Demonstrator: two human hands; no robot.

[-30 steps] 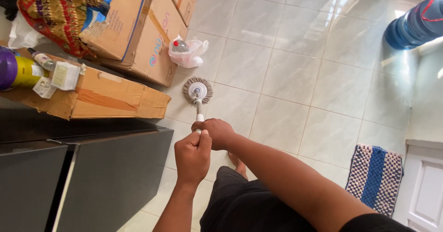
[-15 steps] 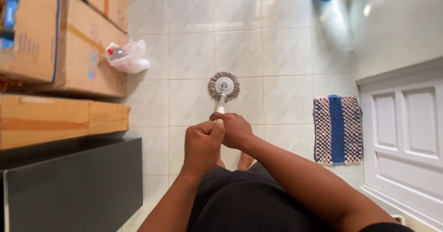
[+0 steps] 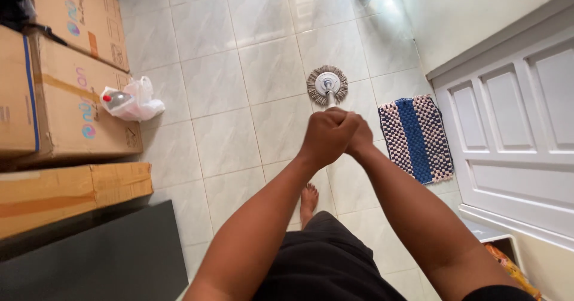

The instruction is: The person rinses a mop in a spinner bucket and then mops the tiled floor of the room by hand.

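The white tiled floor [image 3: 227, 139] fills the view; the cardboard boxes [image 3: 66, 97] now sit farther left; the mop head [image 3: 327, 85] has swung right, just beside the blue-striped mat [image 3: 415, 138]; left hand [image 3: 326, 135] and right hand [image 3: 359, 134], pressed together, clamp the mop handle [image 3: 330, 99], so mopping has reached the door side.

Cardboard boxes [image 3: 66, 91], white plastic bag [image 3: 133, 102], blue checked mat [image 3: 415, 137], white door [image 3: 514, 121]

Grey-fringed mop head [image 3: 327, 84], blue-striped checked mat [image 3: 415, 137], brown cardboard boxes [image 3: 66, 109], white floor tiles [image 3: 227, 139].
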